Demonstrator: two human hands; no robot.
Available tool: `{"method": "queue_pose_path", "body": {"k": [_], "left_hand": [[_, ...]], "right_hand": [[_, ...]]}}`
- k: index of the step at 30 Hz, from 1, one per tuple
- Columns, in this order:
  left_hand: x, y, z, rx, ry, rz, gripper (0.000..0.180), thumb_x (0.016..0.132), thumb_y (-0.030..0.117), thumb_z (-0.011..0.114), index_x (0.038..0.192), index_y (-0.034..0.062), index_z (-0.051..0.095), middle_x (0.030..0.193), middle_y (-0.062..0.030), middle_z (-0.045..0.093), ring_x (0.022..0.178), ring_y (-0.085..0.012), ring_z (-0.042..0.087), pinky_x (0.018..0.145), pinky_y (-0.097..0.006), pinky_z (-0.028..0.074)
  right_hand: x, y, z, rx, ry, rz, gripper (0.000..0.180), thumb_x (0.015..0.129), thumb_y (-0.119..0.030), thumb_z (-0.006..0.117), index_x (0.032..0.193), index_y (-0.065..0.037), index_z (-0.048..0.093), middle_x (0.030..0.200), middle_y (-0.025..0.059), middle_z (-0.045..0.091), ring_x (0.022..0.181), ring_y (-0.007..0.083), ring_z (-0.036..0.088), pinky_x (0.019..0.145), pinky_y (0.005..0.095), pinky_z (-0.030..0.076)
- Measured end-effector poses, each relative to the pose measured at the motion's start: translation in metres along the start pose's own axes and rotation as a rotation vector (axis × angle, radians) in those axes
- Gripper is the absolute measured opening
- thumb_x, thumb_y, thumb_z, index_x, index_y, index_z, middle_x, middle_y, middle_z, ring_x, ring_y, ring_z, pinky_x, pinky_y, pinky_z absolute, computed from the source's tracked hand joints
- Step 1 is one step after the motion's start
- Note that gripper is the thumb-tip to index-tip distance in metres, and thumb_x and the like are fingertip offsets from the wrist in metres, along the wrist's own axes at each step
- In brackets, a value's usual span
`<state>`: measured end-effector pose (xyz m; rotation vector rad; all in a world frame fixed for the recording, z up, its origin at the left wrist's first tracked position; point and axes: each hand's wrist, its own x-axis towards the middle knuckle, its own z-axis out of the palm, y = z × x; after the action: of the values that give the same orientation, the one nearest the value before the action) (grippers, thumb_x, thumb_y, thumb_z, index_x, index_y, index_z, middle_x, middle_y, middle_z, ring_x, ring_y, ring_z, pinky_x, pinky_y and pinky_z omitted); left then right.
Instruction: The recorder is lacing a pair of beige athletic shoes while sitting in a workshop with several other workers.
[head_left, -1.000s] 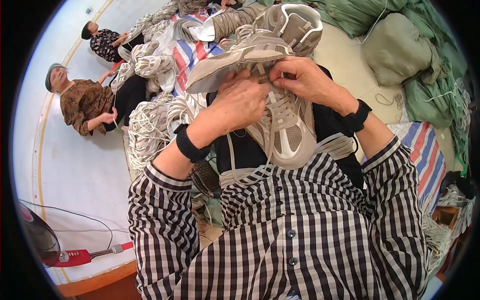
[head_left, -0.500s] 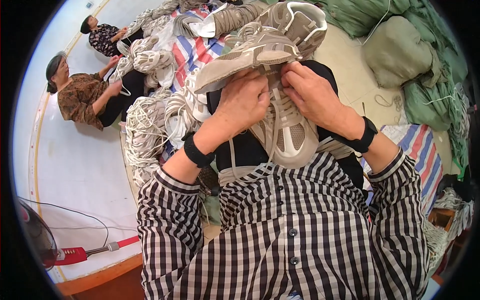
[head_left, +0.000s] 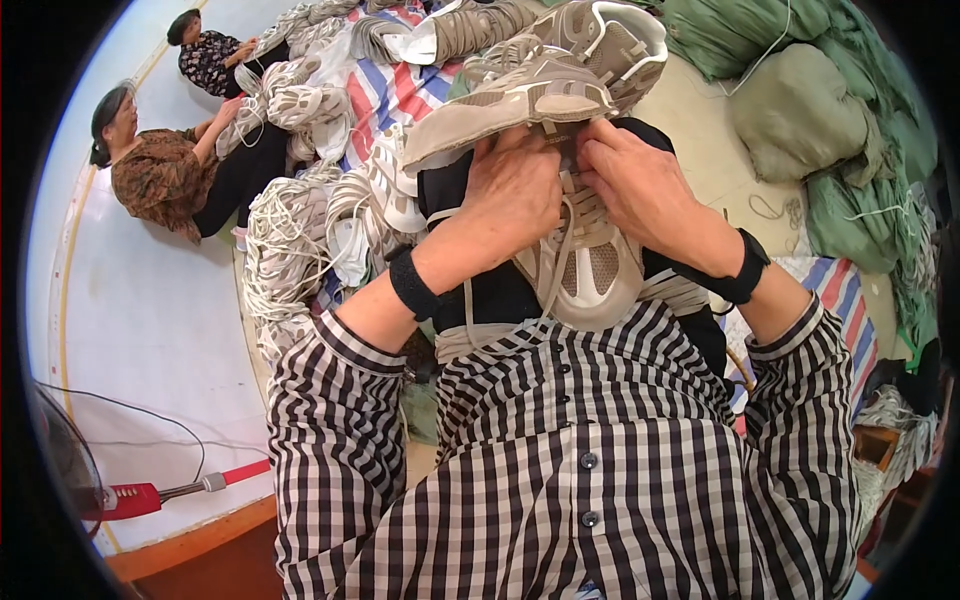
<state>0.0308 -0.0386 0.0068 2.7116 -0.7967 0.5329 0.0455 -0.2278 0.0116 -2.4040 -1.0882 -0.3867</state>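
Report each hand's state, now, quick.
Left hand: curled at the laced beige shoe upper; fingertips hidden, so its hold cannot be told.
Right hand: fingers bent in at the same upper; whether it grips anything cannot be told.

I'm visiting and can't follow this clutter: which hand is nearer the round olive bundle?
Right: the right hand, at the shoe, is left of the olive bundle, apart from it; the left hand is farther left.

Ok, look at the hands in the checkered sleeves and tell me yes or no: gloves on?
No, the backs of the left hand and right hand show uncovered right up to the black bands.
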Motion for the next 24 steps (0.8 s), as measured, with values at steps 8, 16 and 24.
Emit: {"method": "queue_pose_path", "body": {"k": [8,16,24], "left_hand": [[-0.001,0.004,0.008,0.067,-0.024,0.028,0.01,0.078,0.011,0.057,0.079,0.0014,0.06,0.093,-0.0129,0.059,0.104,-0.0306,0.049,0.084,-0.047,0.038],[-0.003,-0.001,0.008,-0.009,0.023,0.026,0.012,0.078,0.011,0.058,0.084,0.0013,0.06,0.095,-0.0132,0.059,0.107,-0.0317,0.048,0.089,-0.047,0.036],[0.004,-0.019,-0.022,-0.442,-0.264,-0.104,0.017,0.084,0.018,0.055,0.088,0.002,0.057,0.087,-0.0128,0.057,0.084,-0.0286,0.054,0.077,-0.037,0.043]], "right_hand": [[-0.001,-0.016,0.009,-0.315,-0.03,0.024,0.013,0.077,-0.007,0.061,0.088,0.0,0.059,0.098,0.0116,0.055,0.087,0.0305,0.059,0.072,0.0402,0.05],[0.008,-0.001,0.022,0.004,0.142,0.112,0.009,0.079,-0.006,0.059,0.085,0.001,0.058,0.096,0.014,0.057,0.085,0.0344,0.059,0.07,0.0447,0.049],[-0.009,-0.004,-0.005,0.229,0.342,0.102,0.005,0.083,0.0,0.057,0.086,0.0,0.053,0.094,0.014,0.056,0.076,0.0355,0.057,0.066,0.0394,0.047]]}}
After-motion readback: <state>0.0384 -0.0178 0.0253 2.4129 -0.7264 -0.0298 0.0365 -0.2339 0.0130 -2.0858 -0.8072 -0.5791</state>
